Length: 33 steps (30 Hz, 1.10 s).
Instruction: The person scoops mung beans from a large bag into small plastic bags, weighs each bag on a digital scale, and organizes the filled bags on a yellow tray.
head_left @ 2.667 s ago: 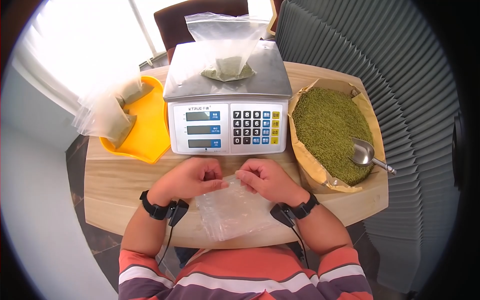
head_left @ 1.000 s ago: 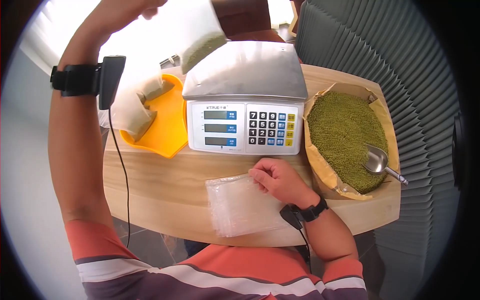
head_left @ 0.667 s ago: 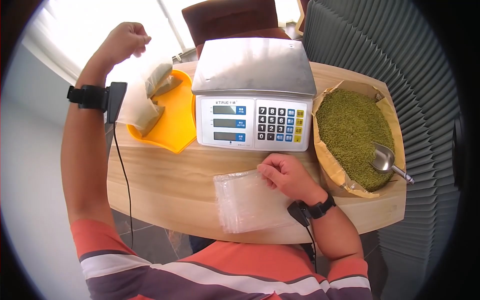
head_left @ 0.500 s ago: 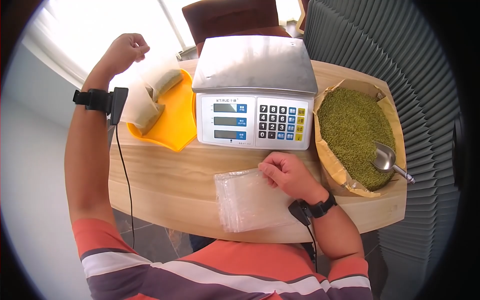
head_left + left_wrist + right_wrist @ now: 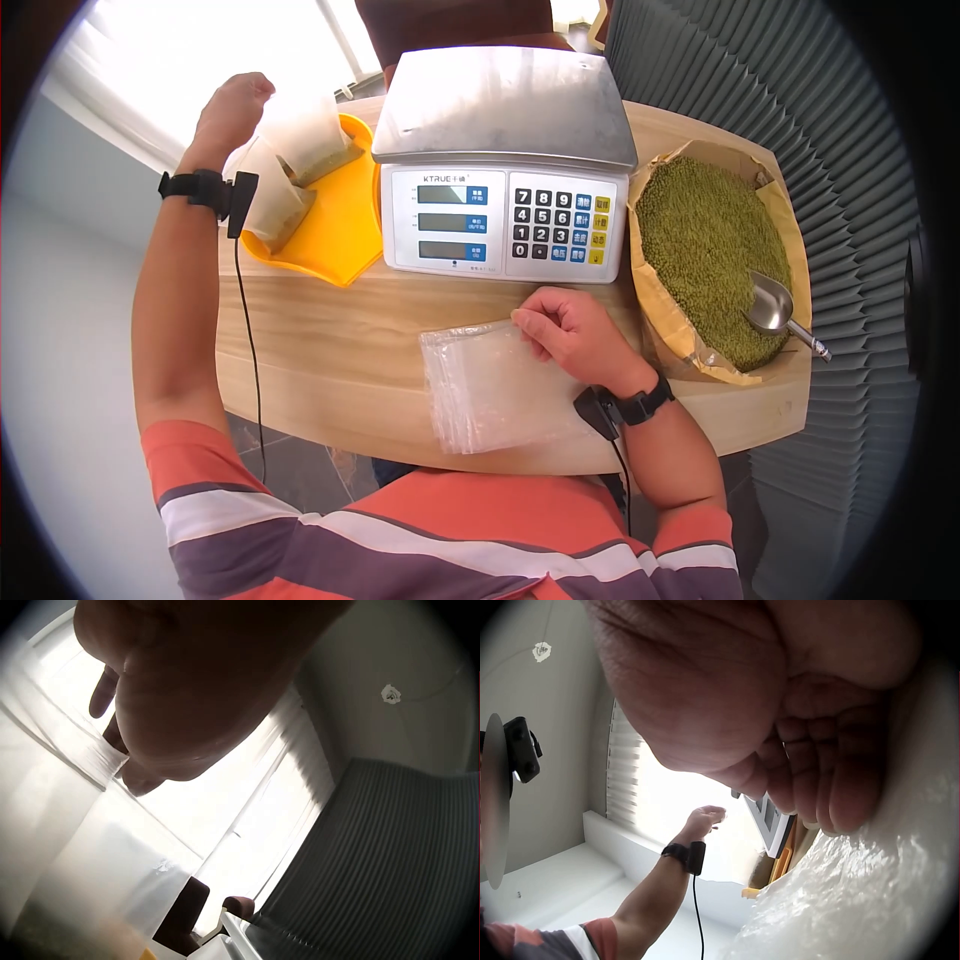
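My left hand [image 5: 232, 110] is raised at the far left. Its thumb and fingers pinch the top edge of a clear zip bag [image 5: 135, 855], whose lower part holds green beans. This bag [image 5: 312, 130] stands in the orange tray [image 5: 352, 235], beside another filled bag [image 5: 268, 200]. At the table's front, my right hand [image 5: 570, 335] lies on a stack of flat plastic bags [image 5: 480, 390]. Its fingers are curled, thumb against index finger, pinching at the stack's upper edge. In the right wrist view the plastic [image 5: 840, 900] spreads below those fingers [image 5: 847, 787].
A weighing scale [image 5: 570, 240] with a bare steel pan [image 5: 505, 100] stands at the table's back. To the right, an open paper sack [image 5: 700, 250] of green beans holds a metal scoop [image 5: 772, 302]. A pleated grey curtain [image 5: 750, 80] hangs beyond it.
The filled bag has gone from the scale's pan into the orange tray, carried by my left hand. That hand has since shifted slightly left. My right hand has stayed at the bag stack.
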### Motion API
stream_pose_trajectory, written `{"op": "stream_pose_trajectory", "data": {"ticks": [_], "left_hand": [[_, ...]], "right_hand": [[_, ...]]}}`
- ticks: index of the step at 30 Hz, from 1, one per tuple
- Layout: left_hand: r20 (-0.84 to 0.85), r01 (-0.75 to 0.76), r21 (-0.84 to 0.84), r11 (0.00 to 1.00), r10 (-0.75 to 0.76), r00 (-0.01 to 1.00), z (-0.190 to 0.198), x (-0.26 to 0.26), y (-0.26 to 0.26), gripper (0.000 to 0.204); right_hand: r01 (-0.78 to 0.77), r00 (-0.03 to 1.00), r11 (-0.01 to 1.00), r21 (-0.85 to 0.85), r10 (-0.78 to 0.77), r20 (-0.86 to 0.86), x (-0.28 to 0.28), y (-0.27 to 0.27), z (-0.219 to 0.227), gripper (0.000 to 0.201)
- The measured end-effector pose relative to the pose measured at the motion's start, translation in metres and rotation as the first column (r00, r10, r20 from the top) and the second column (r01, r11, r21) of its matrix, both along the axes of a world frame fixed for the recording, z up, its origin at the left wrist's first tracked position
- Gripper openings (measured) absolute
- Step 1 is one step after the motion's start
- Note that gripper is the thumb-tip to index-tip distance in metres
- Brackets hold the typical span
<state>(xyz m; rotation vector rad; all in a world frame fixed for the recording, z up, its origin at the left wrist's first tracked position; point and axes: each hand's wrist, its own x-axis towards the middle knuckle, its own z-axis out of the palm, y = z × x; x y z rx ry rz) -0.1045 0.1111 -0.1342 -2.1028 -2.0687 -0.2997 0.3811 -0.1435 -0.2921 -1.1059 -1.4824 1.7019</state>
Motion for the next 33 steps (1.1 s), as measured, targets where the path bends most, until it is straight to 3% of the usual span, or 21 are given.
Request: {"op": "stream_pose_trajectory", "data": {"ticks": [1,3,5,6,8,9,11,12,14,15,19,23,26,28,33], "left_hand": [[0.002,0.004,-0.004,1.0,-0.004,1.0,0.0,0.0,-0.003,0.029],[0.02,0.118,0.252,0.96,-0.127,0.992,0.005,0.007,-0.018,0.031],[0.158,0.155,0.414,0.897,-0.239,0.958,0.017,0.034,-0.044,0.032],[0.237,0.149,0.412,0.899,-0.264,0.935,0.025,0.058,-0.072,0.032],[0.547,0.121,0.267,0.956,-0.254,0.797,0.03,0.112,-0.133,0.023],[0.584,0.24,0.174,0.955,-0.296,0.755,0.026,0.124,-0.159,0.018],[0.821,0.471,-0.074,0.879,-0.214,0.529,-0.002,0.147,-0.205,0.009],[0.725,0.588,-0.133,0.798,-0.326,0.606,-0.016,0.159,-0.224,0.005],[0.648,0.56,-0.323,0.763,-0.252,0.718,-0.042,0.188,-0.257,0.025],[0.561,0.577,-0.287,0.765,-0.354,0.748,-0.062,0.193,-0.266,0.035],[0.468,0.569,-0.296,0.767,-0.403,0.786,-0.103,0.205,-0.281,0.048],[0.457,0.526,-0.309,0.792,-0.361,0.813,-0.106,0.208,-0.286,0.048],[0.539,0.479,-0.328,0.815,-0.255,0.803,-0.109,0.205,-0.284,0.046],[0.557,0.481,-0.284,0.829,-0.266,0.787,-0.104,0.205,-0.284,0.043],[0.561,0.483,-0.398,0.78,-0.209,0.801,-0.095,0.21,-0.279,0.038]], "right_hand": [[-0.004,1.0,1.0,0.001,0.004,0.002,0.0,0.0,0.001,0.022],[0.006,1.0,1.0,-0.006,-0.006,0.007,-0.001,0.002,0.003,0.022],[0.005,1.0,1.0,0.029,-0.005,0.025,-0.001,0.001,0.005,0.023],[0.027,0.999,1.0,0.015,-0.027,0.032,-0.001,0.001,0.005,0.023],[-0.002,0.999,0.996,0.092,-0.003,0.054,0.0,0.002,0.001,0.024],[-0.01,0.999,0.996,0.084,0.005,0.053,0.001,0.002,-0.001,0.026],[0.011,1.0,1.0,0.023,-0.012,0.014,0.0,0.002,0.001,0.027],[0.017,0.999,1.0,-0.008,-0.017,-0.032,0.0,0.001,0.002,0.028],[0.018,0.998,0.999,-0.042,-0.02,-0.066,0.001,0.002,0.003,0.032],[0.029,0.994,0.998,-0.049,-0.033,-0.1,0.001,0.001,0.006,0.034],[0.054,0.976,0.997,-0.053,-0.064,-0.21,0.005,-0.002,0.024,0.043],[0.102,0.963,0.995,-0.005,-0.1,-0.25,0.01,-0.008,0.048,0.044],[0.139,0.964,0.984,0.111,-0.109,-0.241,0.018,-0.018,0.067,0.045],[0.166,0.976,0.945,0.282,-0.116,-0.184,0.024,-0.028,0.078,0.044],[0.192,0.981,0.904,0.382,-0.176,-0.076,0.046,-0.061,0.082,0.038]]}}
